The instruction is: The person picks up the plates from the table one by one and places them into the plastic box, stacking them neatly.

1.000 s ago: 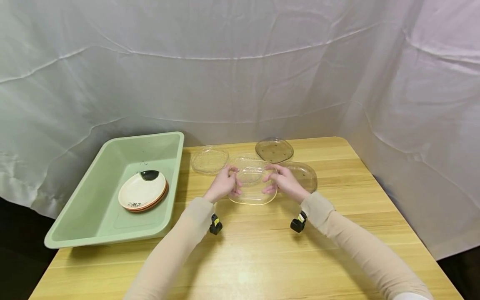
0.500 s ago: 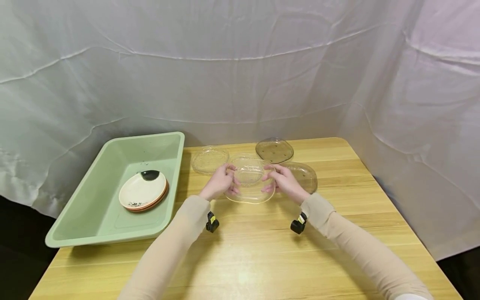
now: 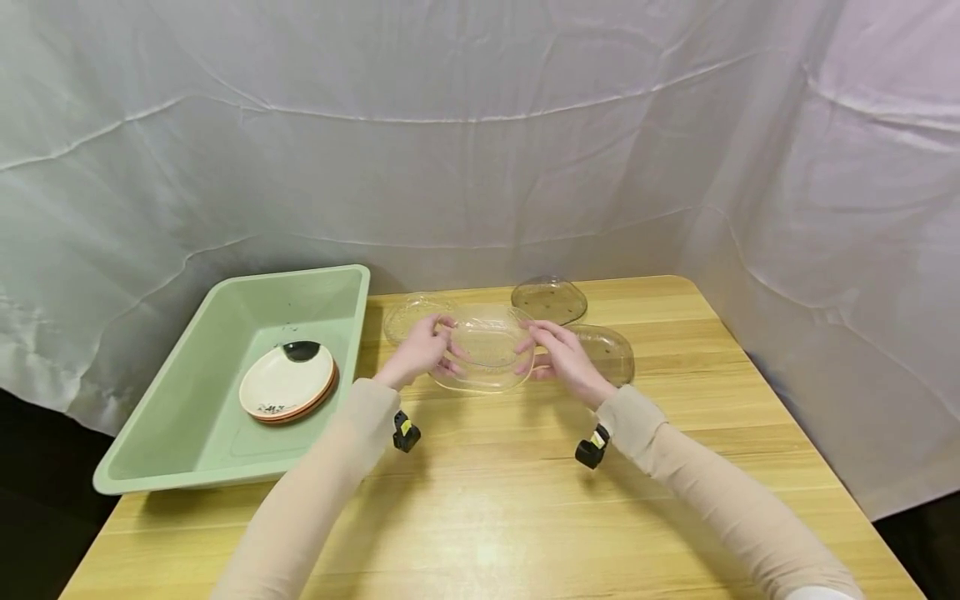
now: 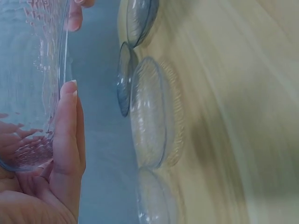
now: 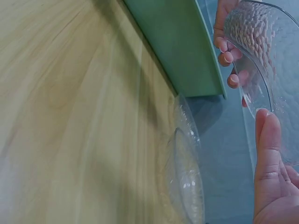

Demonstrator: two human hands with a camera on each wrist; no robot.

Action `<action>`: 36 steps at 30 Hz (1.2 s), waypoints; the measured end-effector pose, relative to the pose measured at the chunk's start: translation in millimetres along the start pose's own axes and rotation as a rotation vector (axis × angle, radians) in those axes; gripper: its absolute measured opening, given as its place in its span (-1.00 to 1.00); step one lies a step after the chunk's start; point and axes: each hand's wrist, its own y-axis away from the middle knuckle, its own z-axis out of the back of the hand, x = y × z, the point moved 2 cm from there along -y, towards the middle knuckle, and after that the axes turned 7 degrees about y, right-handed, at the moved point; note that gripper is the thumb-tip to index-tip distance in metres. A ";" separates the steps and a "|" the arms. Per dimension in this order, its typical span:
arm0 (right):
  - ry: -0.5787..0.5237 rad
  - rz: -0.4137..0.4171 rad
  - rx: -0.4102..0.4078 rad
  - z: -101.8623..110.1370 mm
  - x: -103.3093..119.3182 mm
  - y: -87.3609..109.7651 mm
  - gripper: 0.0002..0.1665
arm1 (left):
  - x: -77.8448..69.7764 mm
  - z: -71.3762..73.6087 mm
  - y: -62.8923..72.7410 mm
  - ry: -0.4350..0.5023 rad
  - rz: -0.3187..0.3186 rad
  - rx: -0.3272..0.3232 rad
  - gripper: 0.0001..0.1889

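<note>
Both hands hold a clear, rippled oval dish [image 3: 480,383] above the table, one at each end. My left hand [image 3: 422,346] grips its left end, with thumb and fingers on the rim. At the right end, my right hand [image 3: 564,357] pinches the edge. In the left wrist view the dish [image 4: 30,70] stands well off the tabletop. Behind it on the table sit a clear dish [image 4: 149,114], partly seen through the held one, and another clear dish [image 3: 408,312] to the left. A smoky brown plate [image 3: 549,300] and a smoky oval dish [image 3: 611,354] lie to the right.
A pale green tub [image 3: 172,400] stands on the table's left side. Inside it is a stack of cream plates [image 3: 285,383] with a black patch and brown edges. Grey cloth [image 3: 465,183] hangs behind the wooden table [image 3: 510,517].
The held dish has moved left and slightly up, away from the front. My left hand has travelled left and up with it; the right hand has shifted a little left.
</note>
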 end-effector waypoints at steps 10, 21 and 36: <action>-0.029 0.092 0.017 -22.7 18.3 -4.7 -0.41 | -12.9 32.4 5.6 -0.011 -0.020 -0.074 -0.62; 0.070 0.211 0.075 -59.1 26.6 -4.7 -0.46 | -23.8 78.8 19.5 0.015 0.000 -0.169 -0.56; 0.549 0.480 0.176 -137.1 27.1 1.9 -0.50 | 1.0 167.0 68.6 -0.055 0.025 -0.280 -0.48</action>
